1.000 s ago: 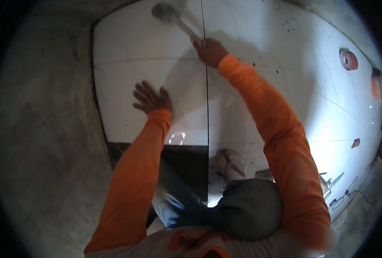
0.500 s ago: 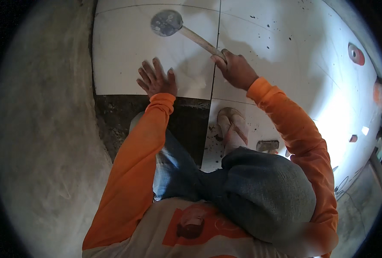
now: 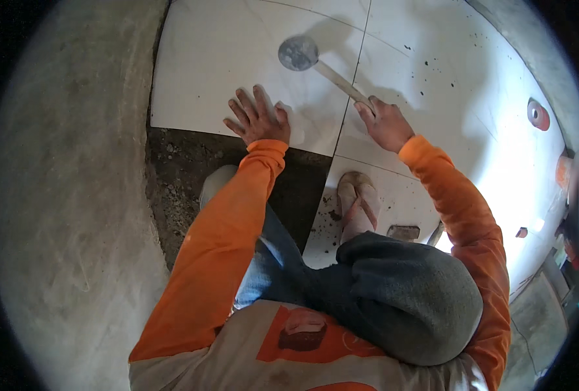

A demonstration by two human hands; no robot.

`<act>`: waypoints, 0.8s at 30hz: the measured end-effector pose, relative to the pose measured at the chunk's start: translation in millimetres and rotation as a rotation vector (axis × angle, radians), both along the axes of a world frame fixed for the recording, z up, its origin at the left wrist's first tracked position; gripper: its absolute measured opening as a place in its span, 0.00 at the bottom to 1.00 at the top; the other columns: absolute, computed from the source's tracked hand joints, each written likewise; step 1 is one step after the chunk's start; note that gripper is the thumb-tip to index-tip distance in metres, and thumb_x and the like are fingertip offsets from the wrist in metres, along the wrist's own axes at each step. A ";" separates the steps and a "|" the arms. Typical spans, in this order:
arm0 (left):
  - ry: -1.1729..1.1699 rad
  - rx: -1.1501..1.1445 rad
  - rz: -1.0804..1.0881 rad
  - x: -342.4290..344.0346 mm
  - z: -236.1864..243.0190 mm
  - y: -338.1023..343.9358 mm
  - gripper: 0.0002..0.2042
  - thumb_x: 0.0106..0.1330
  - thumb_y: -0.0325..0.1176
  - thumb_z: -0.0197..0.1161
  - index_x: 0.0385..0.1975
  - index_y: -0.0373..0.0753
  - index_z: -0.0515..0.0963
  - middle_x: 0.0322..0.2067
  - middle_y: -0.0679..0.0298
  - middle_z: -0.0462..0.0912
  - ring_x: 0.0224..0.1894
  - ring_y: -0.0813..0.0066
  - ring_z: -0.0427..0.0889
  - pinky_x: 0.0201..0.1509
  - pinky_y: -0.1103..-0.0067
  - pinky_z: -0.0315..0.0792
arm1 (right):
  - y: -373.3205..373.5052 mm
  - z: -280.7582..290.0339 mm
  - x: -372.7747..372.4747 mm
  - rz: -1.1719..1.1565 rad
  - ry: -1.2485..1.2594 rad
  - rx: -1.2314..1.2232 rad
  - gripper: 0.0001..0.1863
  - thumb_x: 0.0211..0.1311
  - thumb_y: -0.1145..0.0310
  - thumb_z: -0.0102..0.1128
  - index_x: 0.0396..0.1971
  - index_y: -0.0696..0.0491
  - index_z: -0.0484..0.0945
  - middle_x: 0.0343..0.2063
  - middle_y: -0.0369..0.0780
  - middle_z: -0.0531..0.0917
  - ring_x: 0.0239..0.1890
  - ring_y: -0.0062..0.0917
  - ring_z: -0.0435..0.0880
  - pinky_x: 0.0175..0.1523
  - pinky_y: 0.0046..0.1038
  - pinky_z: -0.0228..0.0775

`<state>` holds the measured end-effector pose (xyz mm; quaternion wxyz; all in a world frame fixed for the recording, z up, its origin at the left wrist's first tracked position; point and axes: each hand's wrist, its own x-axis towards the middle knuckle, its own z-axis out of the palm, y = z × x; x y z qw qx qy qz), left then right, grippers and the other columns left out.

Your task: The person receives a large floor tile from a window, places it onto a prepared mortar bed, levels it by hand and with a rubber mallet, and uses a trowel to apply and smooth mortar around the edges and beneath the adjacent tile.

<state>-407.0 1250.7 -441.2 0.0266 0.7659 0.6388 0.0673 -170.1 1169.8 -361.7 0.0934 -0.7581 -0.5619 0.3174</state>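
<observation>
My right hand [image 3: 388, 124] is closed around the pale handle of a mallet [image 3: 343, 83]. The mallet's grey, round, worn head points away to the left, over a white floor tile [image 3: 201, 72]. Whether the head touches the tile I cannot tell. My left hand [image 3: 258, 117] lies palm down on that same tile near its front edge, fingers spread, with the mallet head beyond it and to the right. In front of the tile is a dark, rough patch of bare bed [image 3: 188, 166], partly hidden by my left arm and leg.
A rough grey wall surface [image 3: 74, 195] runs along the left. More white tiles [image 3: 446, 111] spread to the right, with dark crumbs on them. My sandaled foot [image 3: 358, 192] stands on one, near a small block [image 3: 403, 232]. A red, round-ended object [image 3: 537, 115] lies far right.
The mallet head has come nearer and to the right relative to my left hand. My left hand stays flat on the tile. The whole view has shifted a little.
</observation>
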 end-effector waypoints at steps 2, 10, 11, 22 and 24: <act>-0.004 -0.021 0.005 -11.3 -0.2 1.8 0.30 0.63 0.51 0.42 0.65 0.48 0.56 0.67 0.51 0.48 0.69 0.46 0.43 0.65 0.44 0.34 | 6.9 22.8 -16.3 -0.099 0.124 -0.006 0.26 0.65 0.48 0.42 0.37 0.61 0.71 0.18 0.55 0.77 0.27 0.53 0.78 0.38 0.46 0.70; -0.054 -0.074 -0.025 -2.7 6.6 -1.1 0.30 0.64 0.50 0.41 0.65 0.45 0.55 0.67 0.49 0.45 0.69 0.45 0.39 0.65 0.44 0.32 | -16.8 -15.3 5.9 -0.051 -0.088 0.026 0.25 0.63 0.48 0.46 0.37 0.59 0.72 0.20 0.57 0.77 0.28 0.53 0.78 0.37 0.47 0.70; -0.076 -0.030 -0.019 -3.5 10.7 2.9 0.30 0.64 0.50 0.41 0.65 0.45 0.55 0.67 0.49 0.45 0.69 0.45 0.39 0.65 0.44 0.32 | -1.3 -1.9 5.7 -0.072 -0.014 -0.053 0.25 0.63 0.48 0.45 0.37 0.59 0.72 0.20 0.57 0.77 0.28 0.53 0.78 0.37 0.47 0.70; 0.140 -0.170 -0.172 1.7 24.5 34.7 0.35 0.63 0.51 0.44 0.68 0.42 0.44 0.69 0.51 0.36 0.70 0.48 0.35 0.66 0.46 0.32 | 53.5 12.8 6.7 -0.196 0.136 -0.126 0.27 0.64 0.47 0.43 0.38 0.60 0.72 0.23 0.56 0.79 0.30 0.53 0.79 0.39 0.48 0.71; 0.155 -0.197 -0.162 3.9 29.7 37.5 0.36 0.63 0.51 0.45 0.68 0.43 0.44 0.69 0.52 0.36 0.70 0.48 0.34 0.66 0.46 0.31 | 53.3 0.7 16.9 -0.099 0.020 -0.079 0.26 0.64 0.47 0.44 0.38 0.59 0.72 0.23 0.56 0.79 0.32 0.52 0.79 0.39 0.47 0.70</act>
